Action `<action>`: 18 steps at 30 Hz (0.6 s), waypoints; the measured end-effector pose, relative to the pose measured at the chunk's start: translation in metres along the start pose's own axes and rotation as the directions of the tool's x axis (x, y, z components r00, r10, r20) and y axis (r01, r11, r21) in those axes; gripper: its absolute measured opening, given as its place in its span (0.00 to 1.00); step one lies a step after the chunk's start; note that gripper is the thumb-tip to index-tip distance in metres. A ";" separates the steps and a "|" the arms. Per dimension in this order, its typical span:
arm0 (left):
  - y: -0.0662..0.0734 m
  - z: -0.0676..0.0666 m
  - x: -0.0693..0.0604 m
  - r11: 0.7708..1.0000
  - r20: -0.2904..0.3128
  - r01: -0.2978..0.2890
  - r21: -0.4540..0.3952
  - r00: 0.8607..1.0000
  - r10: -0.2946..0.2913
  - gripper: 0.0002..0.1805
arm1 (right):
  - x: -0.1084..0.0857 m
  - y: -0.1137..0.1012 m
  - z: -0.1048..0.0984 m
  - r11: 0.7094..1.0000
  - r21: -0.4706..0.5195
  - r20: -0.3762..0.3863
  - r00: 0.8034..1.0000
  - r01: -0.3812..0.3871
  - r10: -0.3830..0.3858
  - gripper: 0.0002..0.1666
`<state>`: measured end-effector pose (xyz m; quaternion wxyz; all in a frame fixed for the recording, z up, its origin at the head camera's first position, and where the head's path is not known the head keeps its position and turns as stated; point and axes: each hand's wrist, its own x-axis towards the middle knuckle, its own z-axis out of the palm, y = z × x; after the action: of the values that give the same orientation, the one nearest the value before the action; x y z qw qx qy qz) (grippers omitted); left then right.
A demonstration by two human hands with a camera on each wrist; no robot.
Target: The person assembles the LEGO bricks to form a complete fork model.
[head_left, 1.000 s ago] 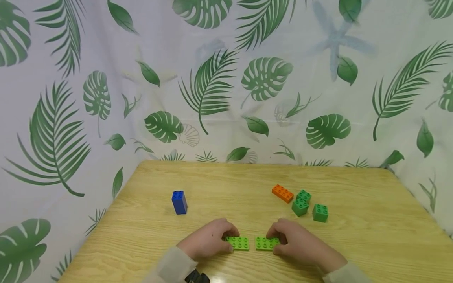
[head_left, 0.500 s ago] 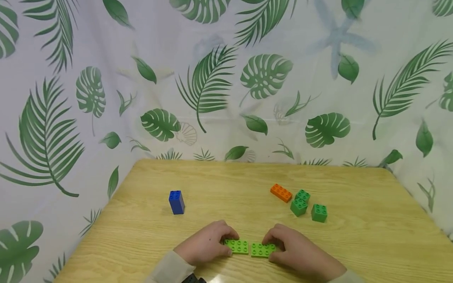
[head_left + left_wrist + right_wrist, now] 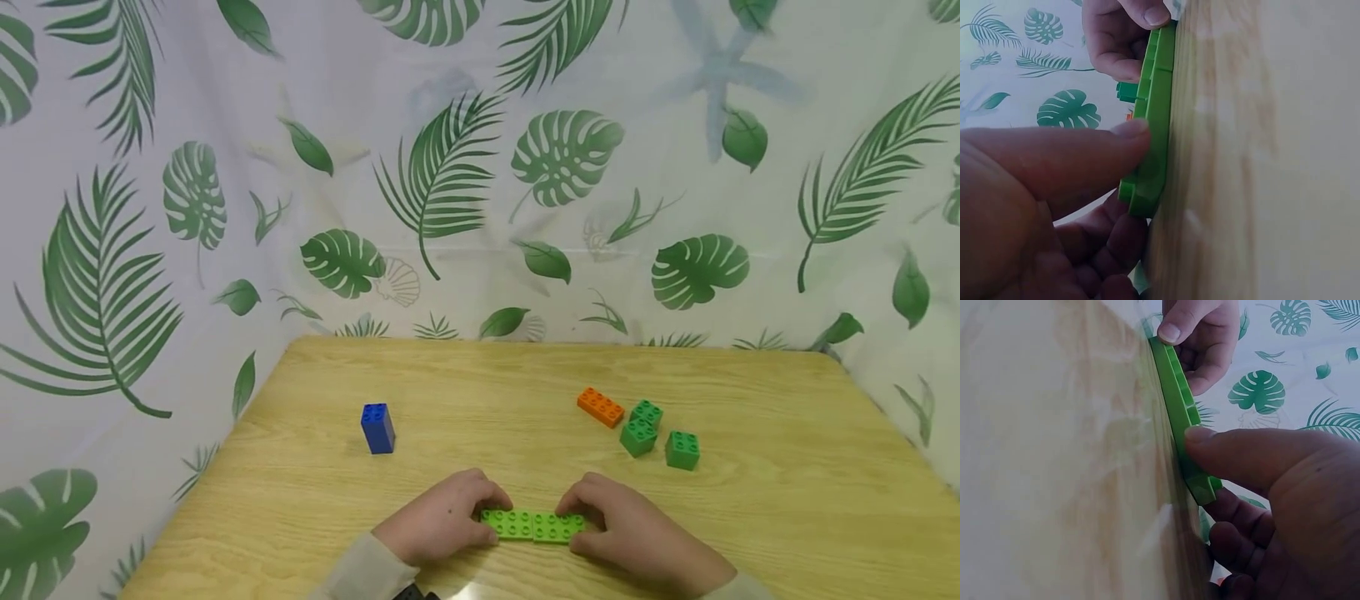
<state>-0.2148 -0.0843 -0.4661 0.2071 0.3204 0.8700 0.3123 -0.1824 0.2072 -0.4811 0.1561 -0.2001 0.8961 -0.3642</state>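
Two flat lime green toy bricks lie end to end on the table near its front, their short ends touching. My left hand (image 3: 448, 515) pinches the left lime brick (image 3: 510, 524) between thumb and fingers at its outer end. At the opposite end, my right hand (image 3: 628, 527) grips the right lime brick (image 3: 557, 527) in the same manner. The left wrist view shows the left thumb (image 3: 1113, 147) against the long side of the brick. From the right wrist, the right thumb (image 3: 1241, 450) presses the near side of its brick.
A tall blue block (image 3: 378, 429) stands to the left, beyond the left hand. Behind the right hand lie an orange brick (image 3: 600, 407), two touching dark green bricks (image 3: 638, 437) and a separate dark green brick (image 3: 682, 450). A leaf-print curtain (image 3: 465, 167) hangs behind the wooden table (image 3: 480, 392).
The right hand has slid its lime brick leftward, closing the gap between the two lime bricks until their ends meet. The left hand keeps its hold; the other blocks stay where they were.
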 end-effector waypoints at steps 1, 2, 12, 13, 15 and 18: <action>0.000 0.001 0.000 1.000 -0.001 -0.003 0.003 1.000 0.003 0.17 | 0.000 0.000 0.000 1.000 -0.002 -0.003 1.000 -0.003 0.003 0.14; 0.000 0.001 0.000 1.000 -0.002 -0.004 0.004 1.000 0.004 0.17 | -0.001 0.000 0.001 1.000 -0.007 -0.007 1.000 -0.005 0.005 0.14; -0.001 0.005 0.001 1.000 -0.041 0.014 -0.003 0.999 -0.014 0.18 | 0.000 0.000 0.003 1.000 -0.026 -0.028 0.999 -0.018 0.017 0.14; -0.001 0.005 0.001 1.000 -0.043 0.014 -0.003 0.999 -0.014 0.19 | 0.000 0.000 0.003 0.999 -0.026 -0.028 0.999 -0.019 0.018 0.14; -0.001 0.005 0.001 1.000 -0.048 0.012 -0.004 0.999 -0.012 0.19 | 0.001 0.000 0.003 0.999 -0.026 -0.030 0.999 -0.023 0.022 0.14; -0.002 0.006 0.001 1.000 -0.050 0.012 -0.005 0.999 -0.013 0.19 | 0.001 -0.001 0.004 0.999 -0.033 -0.035 0.999 -0.027 0.026 0.14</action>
<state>-0.2130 -0.0818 -0.4717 0.1879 0.3065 0.8762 0.3208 -0.1815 0.2040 -0.4830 0.1420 -0.1843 0.9072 -0.3504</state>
